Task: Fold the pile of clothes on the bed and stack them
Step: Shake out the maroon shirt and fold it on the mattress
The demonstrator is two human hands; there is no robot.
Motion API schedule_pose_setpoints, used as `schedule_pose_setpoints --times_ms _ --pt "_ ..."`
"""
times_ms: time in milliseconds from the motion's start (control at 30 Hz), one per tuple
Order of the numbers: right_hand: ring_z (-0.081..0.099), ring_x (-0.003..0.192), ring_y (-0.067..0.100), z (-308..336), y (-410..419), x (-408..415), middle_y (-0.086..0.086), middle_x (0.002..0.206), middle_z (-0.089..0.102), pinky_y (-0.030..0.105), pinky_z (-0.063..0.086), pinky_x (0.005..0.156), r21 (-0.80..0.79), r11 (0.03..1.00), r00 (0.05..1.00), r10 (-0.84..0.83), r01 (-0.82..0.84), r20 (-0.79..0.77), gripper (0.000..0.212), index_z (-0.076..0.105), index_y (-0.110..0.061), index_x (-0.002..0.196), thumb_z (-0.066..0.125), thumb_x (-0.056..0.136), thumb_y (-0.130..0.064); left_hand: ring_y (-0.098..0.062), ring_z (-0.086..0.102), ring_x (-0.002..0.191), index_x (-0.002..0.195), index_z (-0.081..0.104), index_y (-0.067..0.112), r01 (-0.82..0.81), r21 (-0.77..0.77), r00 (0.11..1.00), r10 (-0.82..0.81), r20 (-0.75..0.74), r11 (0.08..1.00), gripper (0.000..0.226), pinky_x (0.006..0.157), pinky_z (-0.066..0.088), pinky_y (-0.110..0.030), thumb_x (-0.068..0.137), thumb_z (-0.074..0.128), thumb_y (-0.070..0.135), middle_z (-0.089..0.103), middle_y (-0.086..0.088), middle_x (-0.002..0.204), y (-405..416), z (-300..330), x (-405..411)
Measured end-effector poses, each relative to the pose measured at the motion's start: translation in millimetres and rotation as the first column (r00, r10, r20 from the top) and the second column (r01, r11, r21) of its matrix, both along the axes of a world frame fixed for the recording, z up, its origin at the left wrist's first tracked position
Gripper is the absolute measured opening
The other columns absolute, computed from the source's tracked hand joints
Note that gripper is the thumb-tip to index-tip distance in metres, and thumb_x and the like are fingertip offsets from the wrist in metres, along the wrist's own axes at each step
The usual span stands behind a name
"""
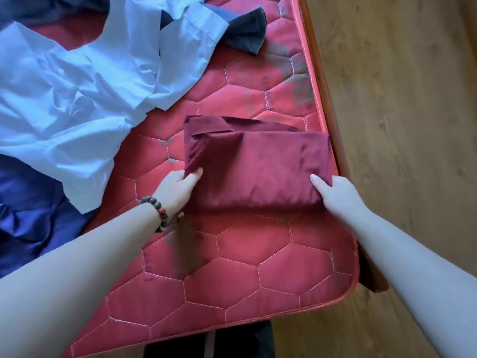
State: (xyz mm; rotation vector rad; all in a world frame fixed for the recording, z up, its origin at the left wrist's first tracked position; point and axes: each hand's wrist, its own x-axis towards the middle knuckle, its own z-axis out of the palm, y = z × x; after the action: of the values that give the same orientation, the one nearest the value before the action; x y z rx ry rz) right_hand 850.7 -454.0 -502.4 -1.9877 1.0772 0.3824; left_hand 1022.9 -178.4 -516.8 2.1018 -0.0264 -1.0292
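Note:
A folded maroon garment (258, 164) lies on the red quilted mattress (245, 267) close to its right edge. My left hand (178, 187) grips the garment's near left corner, thumb on top and fingers underneath. On the near right corner my right hand (335, 192) holds the fold the same way. A crumpled light blue shirt (77, 99) is spread over the left of the bed. Part of a dark blue cloth (28, 215) shows beneath the shirt at the lower left. At the top, a dark navy garment (247, 32) pokes out from under the shirt.
The bed's wooden frame (322, 81) runs along the mattress's right side, with wooden floor (400, 125) beyond it. The mattress corner lies just below my forearms. A beaded bracelet (157, 213) sits on my left wrist. My dark trouser legs (232, 342) show at the bottom.

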Motion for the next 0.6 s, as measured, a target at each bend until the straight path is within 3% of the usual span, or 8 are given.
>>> schedule_pose_setpoints --times_ms 67,133,200,233,300,367,467,600 --pt "0.052 0.074 0.031 -2 6 2 0.006 0.072 0.057 0.033 0.031 0.066 -0.113 0.994 1.0 -0.004 0.002 -0.015 0.04 0.055 -0.006 0.07 0.051 0.097 -0.036 -0.015 0.066 0.079 0.088 0.069 0.012 -0.039 0.0 0.999 0.039 0.004 0.999 0.032 0.073 0.05 -0.028 0.097 0.052 0.037 0.072 0.003 0.085 -1 2 -4" --pt "0.045 0.065 0.028 -1 12 0 0.001 0.06 0.047 0.033 0.027 0.065 -0.261 0.965 0.999 0.033 -0.025 0.028 0.044 0.043 -0.011 0.06 0.055 0.095 -0.034 -0.019 0.067 0.088 0.094 0.069 0.011 0.018 0.006 0.99 -0.019 0.136 1.0 0.024 0.082 0.051 -0.034 0.097 0.053 0.029 0.072 0.001 0.091 0 3 -10" --pt "0.04 0.066 0.03 3 17 -5 -0.002 0.055 0.037 0.033 0.025 0.066 -0.439 0.898 0.989 0.096 -0.038 0.11 0.048 0.035 -0.01 0.056 0.058 0.094 -0.028 -0.017 0.063 0.088 0.099 0.067 0.011 0.058 0.004 0.944 -0.056 0.325 0.998 0.02 0.078 0.045 -0.03 0.098 0.052 0.024 0.069 0.004 0.091 -1 8 -13" --pt "0.041 0.067 0.028 5 19 -7 -0.004 0.056 0.037 0.032 0.026 0.065 -0.456 0.89 0.979 0.095 -0.002 0.181 0.044 0.04 -0.007 0.058 0.058 0.094 -0.024 -0.014 0.06 0.084 0.101 0.065 0.013 0.058 -0.018 0.913 -0.046 0.405 0.998 0.017 0.075 0.041 -0.024 0.099 0.051 0.022 0.067 0.006 0.088 0 11 -14" --pt "0.048 0.065 0.013 9 24 -6 -0.009 0.063 0.048 0.024 0.03 0.061 -0.349 0.93 0.941 0.013 0.112 0.338 0.027 0.054 -0.007 0.072 0.056 0.096 -0.019 -0.013 0.055 0.076 0.103 0.062 0.016 0.044 -0.084 0.859 0.005 0.512 0.995 0.013 0.07 0.039 -0.021 0.1 0.05 0.02 0.065 0.005 0.081 -2 19 -15" --pt "0.05 0.066 0.004 8 27 -1 -0.01 0.072 0.058 0.015 0.033 0.061 -0.244 0.95 0.916 -0.088 0.196 0.392 0.014 0.061 -0.01 0.089 0.053 0.098 -0.017 -0.024 0.058 0.078 0.112 0.06 0.014 0.023 -0.088 0.808 0.033 0.589 0.996 0.018 0.073 0.044 -0.033 0.101 0.049 0.023 0.068 -0.007 0.083 -7 21 -14" --pt "0.051 0.073 0.019 -4 24 8 -0.004 0.076 0.059 0.022 0.029 0.064 -0.24 0.943 0.929 -0.139 0.23 0.344 0.02 0.063 -0.003 0.097 0.051 0.099 -0.019 -0.041 0.059 0.08 0.116 0.057 0.015 -0.012 0.025 0.775 -0.007 0.633 1.0 0.024 0.072 0.047 -0.047 0.101 0.045 0.029 0.068 -0.018 0.083 -18 11 -2" --pt "0.05 0.073 0.027 -18 20 15 0.007 0.081 0.063 0.03 0.031 0.065 -0.251 0.933 0.943 -0.187 0.258 0.274 0.027 0.059 0.0 0.094 0.048 0.1 -0.024 -0.041 0.056 0.072 0.104 0.054 0.012 -0.04 0.116 0.794 -0.039 0.607 0.992 0.027 0.067 0.046 -0.047 0.102 0.04 0.035 0.063 -0.017 0.076 -31 2 8"
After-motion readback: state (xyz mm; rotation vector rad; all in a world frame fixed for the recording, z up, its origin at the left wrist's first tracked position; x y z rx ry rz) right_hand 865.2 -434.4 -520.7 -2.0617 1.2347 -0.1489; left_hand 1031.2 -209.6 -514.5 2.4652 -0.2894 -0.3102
